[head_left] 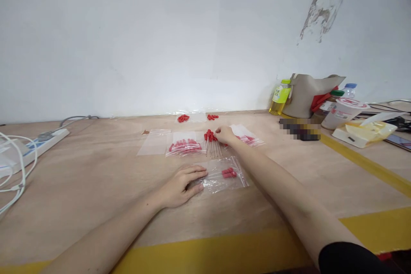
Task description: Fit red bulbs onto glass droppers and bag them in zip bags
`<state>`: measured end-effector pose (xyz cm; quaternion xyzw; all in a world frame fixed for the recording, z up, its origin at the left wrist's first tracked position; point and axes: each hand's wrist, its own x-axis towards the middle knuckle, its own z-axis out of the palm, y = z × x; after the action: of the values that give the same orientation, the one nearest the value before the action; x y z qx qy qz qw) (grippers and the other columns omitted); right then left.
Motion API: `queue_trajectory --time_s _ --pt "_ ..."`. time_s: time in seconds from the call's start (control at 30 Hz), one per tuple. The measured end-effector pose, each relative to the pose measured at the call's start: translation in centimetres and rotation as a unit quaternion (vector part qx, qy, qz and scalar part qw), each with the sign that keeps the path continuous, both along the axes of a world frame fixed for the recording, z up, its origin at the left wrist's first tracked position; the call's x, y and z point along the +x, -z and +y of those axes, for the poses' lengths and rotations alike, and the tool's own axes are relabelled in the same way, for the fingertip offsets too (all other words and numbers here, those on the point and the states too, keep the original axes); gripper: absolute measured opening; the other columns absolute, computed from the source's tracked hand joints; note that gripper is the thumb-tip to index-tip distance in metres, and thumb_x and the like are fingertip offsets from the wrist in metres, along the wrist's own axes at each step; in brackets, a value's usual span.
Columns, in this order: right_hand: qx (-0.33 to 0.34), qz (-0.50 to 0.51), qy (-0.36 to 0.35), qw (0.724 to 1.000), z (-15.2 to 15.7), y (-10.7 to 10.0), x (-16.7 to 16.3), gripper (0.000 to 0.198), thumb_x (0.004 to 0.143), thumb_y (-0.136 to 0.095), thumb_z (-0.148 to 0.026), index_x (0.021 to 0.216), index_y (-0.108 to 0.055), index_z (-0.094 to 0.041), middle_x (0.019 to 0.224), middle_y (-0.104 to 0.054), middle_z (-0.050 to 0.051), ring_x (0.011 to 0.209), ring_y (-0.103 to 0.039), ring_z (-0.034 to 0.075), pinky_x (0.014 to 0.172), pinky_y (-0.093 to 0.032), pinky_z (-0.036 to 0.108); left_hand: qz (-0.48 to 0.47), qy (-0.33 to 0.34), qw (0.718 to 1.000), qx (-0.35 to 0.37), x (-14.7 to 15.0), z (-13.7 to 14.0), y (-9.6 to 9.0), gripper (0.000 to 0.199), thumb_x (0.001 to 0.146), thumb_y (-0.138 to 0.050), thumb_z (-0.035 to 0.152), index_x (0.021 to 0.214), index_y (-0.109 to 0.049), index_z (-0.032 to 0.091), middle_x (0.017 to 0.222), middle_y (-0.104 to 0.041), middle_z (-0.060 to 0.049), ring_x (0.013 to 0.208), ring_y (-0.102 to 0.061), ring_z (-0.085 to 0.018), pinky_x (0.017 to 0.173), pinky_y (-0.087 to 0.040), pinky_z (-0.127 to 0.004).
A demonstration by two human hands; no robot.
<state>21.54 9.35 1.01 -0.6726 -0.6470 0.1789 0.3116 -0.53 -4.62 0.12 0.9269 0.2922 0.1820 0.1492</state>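
Note:
My left hand (181,185) lies with fingers stretched and thumb apart, its fingertips on the left edge of a clear zip bag (213,184). Inside that bag, toward the right, are a few red pieces (229,173). My right hand (225,135) reaches past the bag, its fingers pinched at the red handles of a fanned bunch of thin metal rods that look like small screwdrivers (211,143). The tips of those fingers are partly hidden. Left of the bunch is a zip bag of red pieces (184,145); another bag (245,135) lies partly behind my right hand.
Two small heaps of red pieces (183,118) lie on plastic near the wall. A flat clear bag (154,142) is at left, beyond it a power strip (45,145) with white cables. Along the right stand a yellow drink bottle (280,97), grey bag (305,94), cup (343,113) and tissue pack (361,132).

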Motion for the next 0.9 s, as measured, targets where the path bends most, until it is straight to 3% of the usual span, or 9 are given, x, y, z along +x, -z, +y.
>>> queue_trajectory --time_s 0.2,0.3,0.4,0.43,0.5,0.63,0.9 --pt "-0.011 0.073 0.004 0.997 -0.7 -0.6 0.6 0.008 0.066 -0.057 -0.017 0.059 -0.058 -0.013 0.054 -0.060 0.005 0.055 -0.058 0.014 0.051 -0.042 0.021 -0.001 -0.002 1.000 -0.007 0.1 -0.1 -0.1 0.038 0.086 -0.044 0.035 0.122 -0.048 0.025 0.125 -0.050 -0.005 0.115 -0.044 -0.020 0.098 -0.035 -0.037" --pt "-0.001 0.128 0.004 0.992 -2.3 -1.6 1.5 0.011 0.076 -0.047 -0.019 0.079 -0.055 -0.012 0.061 -0.061 0.003 0.049 -0.055 0.010 0.047 -0.042 0.019 -0.002 -0.001 1.000 -0.009 0.1 0.0 -0.1 0.038 0.086 -0.044 0.035 0.122 -0.048 0.024 0.125 -0.050 -0.004 0.115 -0.044 -0.019 0.099 -0.035 -0.037" --pt "0.041 0.197 0.017 0.979 -5.0 -2.4 3.7 0.018 0.083 -0.038 -0.021 0.100 -0.042 -0.015 0.073 -0.062 0.001 0.049 -0.054 0.006 0.046 -0.044 0.017 0.000 0.000 1.000 -0.007 0.0 0.0 -0.1 0.038 0.086 -0.044 0.034 0.122 -0.048 0.024 0.125 -0.050 -0.005 0.115 -0.044 -0.019 0.098 -0.035 -0.036" --pt "0.076 0.264 0.028 0.961 -6.1 -2.4 4.7 0.017 0.083 -0.040 -0.022 0.099 -0.040 -0.016 0.070 -0.060 0.000 0.047 -0.053 0.006 0.044 -0.043 0.017 0.002 0.000 1.000 -0.007 0.0 0.0 -0.1 0.038 0.086 -0.044 0.034 0.122 -0.048 0.024 0.125 -0.049 -0.005 0.115 -0.044 -0.019 0.098 -0.035 -0.036" --pt "0.126 0.349 0.039 0.928 -8.0 -2.1 6.7 0.015 0.081 -0.045 -0.024 0.094 -0.040 -0.018 0.064 -0.056 -0.003 0.046 -0.052 0.006 0.043 -0.043 0.016 0.007 -0.002 1.000 -0.009 0.0 0.0 -0.1 0.038 0.086 -0.044 0.034 0.123 -0.048 0.024 0.126 -0.049 -0.004 0.116 -0.044 -0.019 0.098 -0.035 -0.036" --pt "0.166 0.406 0.056 0.897 -10.5 -0.1 9.5 0.021 0.074 -0.056 -0.032 0.082 -0.042 -0.019 0.057 -0.053 -0.005 0.045 -0.051 0.007 0.040 -0.042 0.016 0.010 -0.009 1.000 -0.012 0.0 0.0 -0.1 0.038 0.086 -0.044 0.034 0.123 -0.048 0.025 0.126 -0.048 -0.004 0.116 -0.043 -0.018 0.099 -0.035 -0.035" --pt "0.119 0.512 0.057 0.849 -11.1 2.6 8.2 0.027 0.068 -0.061 -0.035 0.078 -0.041 -0.021 0.057 -0.054 -0.007 0.044 -0.052 0.007 0.043 -0.046 0.019 0.011 -0.008 1.000 -0.008 -0.1 0.1 0.2 0.038 0.087 -0.043 0.035 0.123 -0.046 0.027 0.127 -0.047 -0.003 0.117 -0.042 -0.019 0.099 -0.035 -0.037"
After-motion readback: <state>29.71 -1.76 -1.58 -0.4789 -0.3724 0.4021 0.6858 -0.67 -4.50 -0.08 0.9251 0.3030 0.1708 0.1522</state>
